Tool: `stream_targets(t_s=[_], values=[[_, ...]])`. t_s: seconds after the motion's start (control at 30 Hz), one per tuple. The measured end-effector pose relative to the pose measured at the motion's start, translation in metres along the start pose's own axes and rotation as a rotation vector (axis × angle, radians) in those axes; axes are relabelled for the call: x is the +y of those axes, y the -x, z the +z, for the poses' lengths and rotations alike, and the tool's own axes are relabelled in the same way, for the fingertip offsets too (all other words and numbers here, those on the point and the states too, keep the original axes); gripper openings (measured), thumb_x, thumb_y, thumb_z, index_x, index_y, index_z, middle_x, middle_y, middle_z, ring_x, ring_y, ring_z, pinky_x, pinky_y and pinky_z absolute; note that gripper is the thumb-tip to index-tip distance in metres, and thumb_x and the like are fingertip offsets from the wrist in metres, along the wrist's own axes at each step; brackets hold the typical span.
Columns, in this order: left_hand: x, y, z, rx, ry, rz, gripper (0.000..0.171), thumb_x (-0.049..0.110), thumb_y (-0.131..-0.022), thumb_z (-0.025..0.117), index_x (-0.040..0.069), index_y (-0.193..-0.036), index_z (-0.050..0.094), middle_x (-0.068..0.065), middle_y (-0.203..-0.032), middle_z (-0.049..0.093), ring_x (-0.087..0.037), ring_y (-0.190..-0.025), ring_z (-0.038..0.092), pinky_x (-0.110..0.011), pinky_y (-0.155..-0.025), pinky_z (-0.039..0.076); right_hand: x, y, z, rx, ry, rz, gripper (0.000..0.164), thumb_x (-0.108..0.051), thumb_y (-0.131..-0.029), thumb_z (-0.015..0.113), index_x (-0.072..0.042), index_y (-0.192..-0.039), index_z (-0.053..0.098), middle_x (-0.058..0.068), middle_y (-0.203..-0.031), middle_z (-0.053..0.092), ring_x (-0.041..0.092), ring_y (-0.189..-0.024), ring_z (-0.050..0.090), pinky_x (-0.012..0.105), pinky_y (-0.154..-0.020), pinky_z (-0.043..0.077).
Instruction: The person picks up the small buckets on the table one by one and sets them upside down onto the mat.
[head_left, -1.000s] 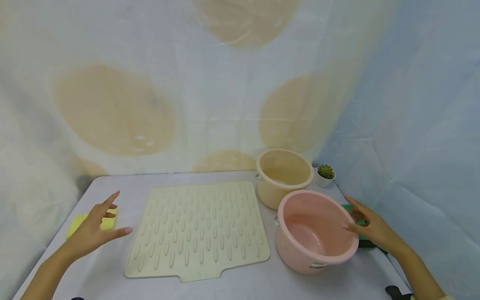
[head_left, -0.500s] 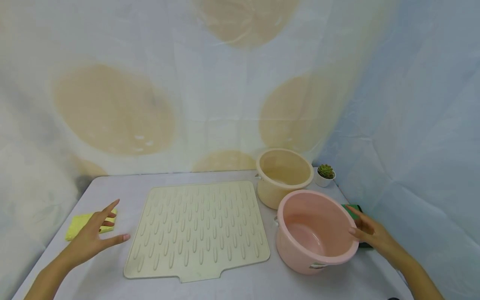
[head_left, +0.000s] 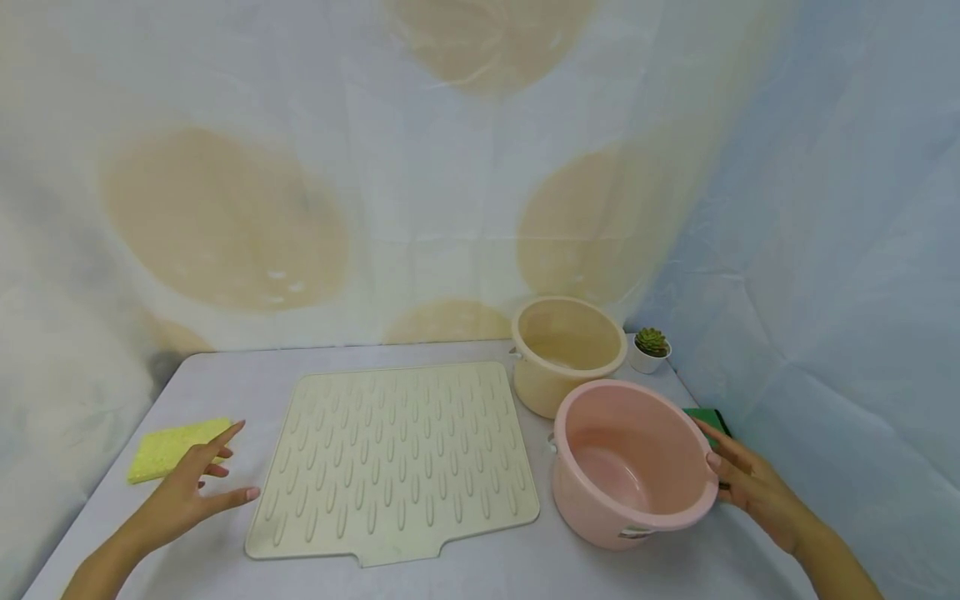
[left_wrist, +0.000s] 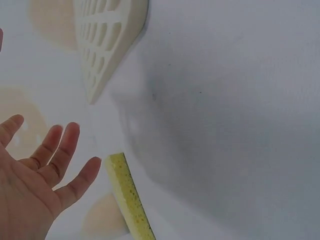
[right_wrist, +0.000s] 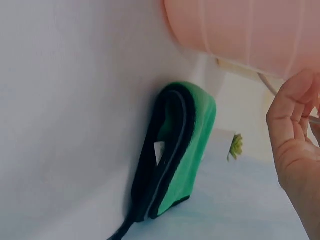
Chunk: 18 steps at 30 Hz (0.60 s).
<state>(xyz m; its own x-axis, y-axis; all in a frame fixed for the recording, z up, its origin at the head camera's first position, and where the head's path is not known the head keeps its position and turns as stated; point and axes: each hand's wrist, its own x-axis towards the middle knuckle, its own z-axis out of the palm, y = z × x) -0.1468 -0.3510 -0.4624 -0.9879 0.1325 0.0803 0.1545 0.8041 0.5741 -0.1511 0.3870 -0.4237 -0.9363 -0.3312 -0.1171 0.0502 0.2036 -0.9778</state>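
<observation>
My left hand point(head_left: 183, 493) hovers at the left, fingers spread and nothing between them. Just behind it lies a yellow sponge point(head_left: 161, 450), seen edge-on as a sponge point(left_wrist: 129, 200) below the fingers in the left wrist view. A pink bucket point(head_left: 592, 500) stands upright at the right. My right hand point(head_left: 757, 492) is at the bucket's right rim, thumb close to the rim and fingers along the outside. In the right wrist view, the right hand point(right_wrist: 295, 135) overlaps the bucket's wall point(right_wrist: 240, 30), and a thin wire handle point(right_wrist: 267, 84) runs behind the thumb.
A ribbed cream mat point(head_left: 397, 458) lies mid-table. Behind the pink bucket stand a cream bucket point(head_left: 536, 387) and a small potted succulent point(head_left: 650, 346). A green folded pad with black edging point(right_wrist: 192, 150) lies beside the right hand. Fabric walls point(head_left: 420, 167) enclose the table.
My right hand has drawn from over the pink bucket's opening to its right rim, slightly down in view. My left hand has lowered slightly, uncovering more of the sponge. The buckets have stayed put.
</observation>
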Motion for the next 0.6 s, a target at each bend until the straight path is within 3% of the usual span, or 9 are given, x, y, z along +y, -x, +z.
stream_targets(t_s=[0.33,0.6], values=[[-0.012,0.004,0.013,-0.085,0.031,-0.034,0.09,0.038,-0.085,0.077,0.012,-0.156,0.029,-0.023,-0.125,0.05,-0.022,-0.096,0.057,-0.027,-0.069,0.047,-0.001,-0.001,0.003,-0.071,-0.163,-0.064,0.05,-0.013,-0.109,0.031,-0.044,-0.146,0.041,-0.015,-0.131,0.061,0.013,-0.108,0.067,0.033,-0.085,0.057],[-0.022,0.007,0.025,-0.107,0.029,-0.018,0.085,0.038,-0.082,0.08,0.015,-0.153,0.038,-0.016,-0.114,0.051,-0.006,-0.081,0.051,-0.023,-0.065,0.042,-0.006,-0.003,0.002,-0.094,-0.263,-0.031,0.05,-0.008,-0.107,0.034,-0.043,-0.135,0.053,-0.002,-0.116,0.073,0.016,-0.095,0.071,0.035,-0.081,0.058]])
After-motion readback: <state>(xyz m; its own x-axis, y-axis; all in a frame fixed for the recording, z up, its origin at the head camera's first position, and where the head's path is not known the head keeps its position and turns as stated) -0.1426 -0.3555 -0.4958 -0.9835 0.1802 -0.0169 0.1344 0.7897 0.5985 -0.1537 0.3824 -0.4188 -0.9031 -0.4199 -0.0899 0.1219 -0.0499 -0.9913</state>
